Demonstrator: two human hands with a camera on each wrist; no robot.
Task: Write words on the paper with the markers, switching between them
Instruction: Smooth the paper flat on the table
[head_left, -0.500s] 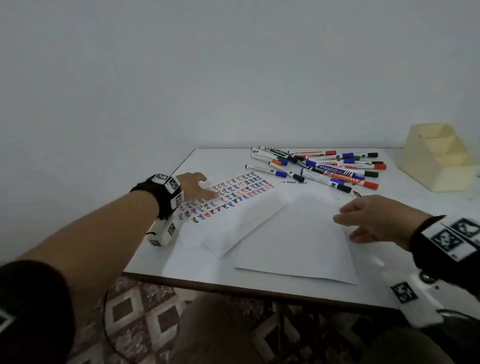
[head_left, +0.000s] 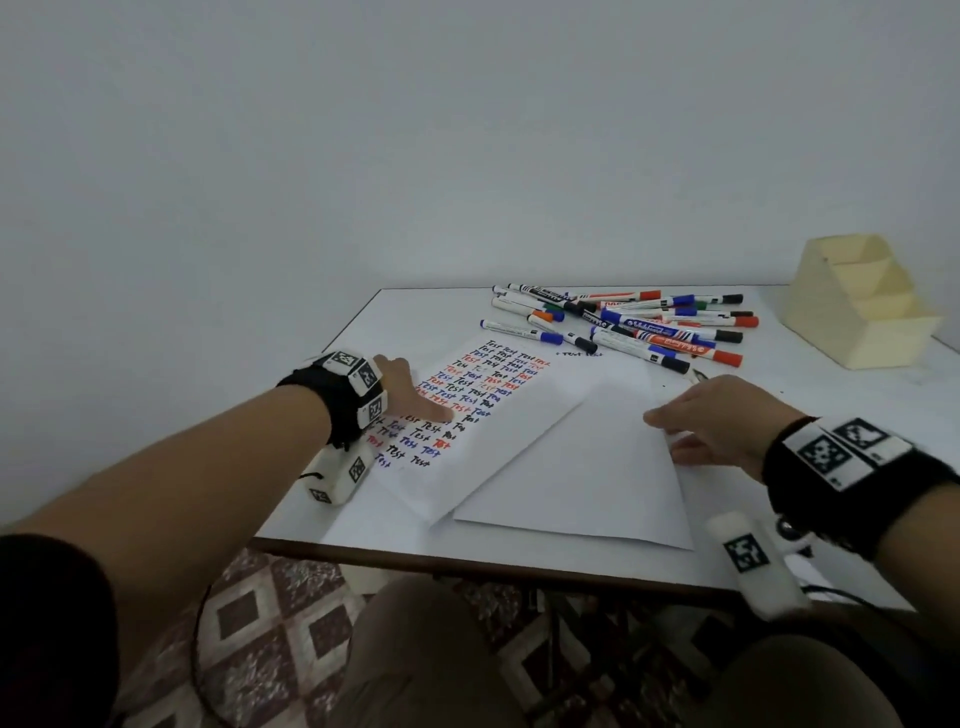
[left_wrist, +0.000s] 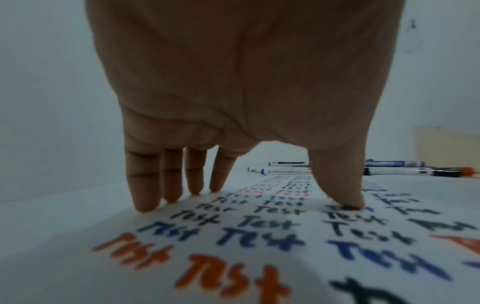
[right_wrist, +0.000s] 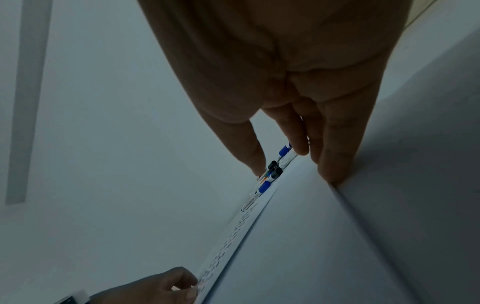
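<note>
Not much has changed in the last half sec, but it matters. Your left hand (head_left: 410, 392) has slid a bit along the written sheet (head_left: 498, 395), away from the marker pile (head_left: 639, 325) and toward you. It lies flat, fingers straight, w/ fingertips (left_wrist: 145, 205) and thumb pressing the rows of "Test", gripping nothing. Your right hand (head_left: 722, 415) has crept a little leftward. It's also released, w/ straight fingers resting on the far right edge of the blank sheet (head_left: 582, 478), just on your side of the pile. The blank sheet looks nudged slightly further over the written one, though head-cam drift could account for part of that. It now covers the written sheet's right side, and both lie flat on the worktop (head_left: 415, 322), nearer you than the pile. The pile itself hasn't shifted: capped markers in blue, black, red/orange and green, none in either hand. The holder (head_left: 857, 306) sits right of the pile, untouched. Re the task: the first page looks about full, so I'd judge you're mid paper swap, i.e. lining up a fresh page, not writing. Next you'd prob. square the blank sheet, keep one hand pinning it, and reach the other to the pile for a marker. Watch that the top sheet doesn't skate on the one beneath once you press a tip on it.
</note>
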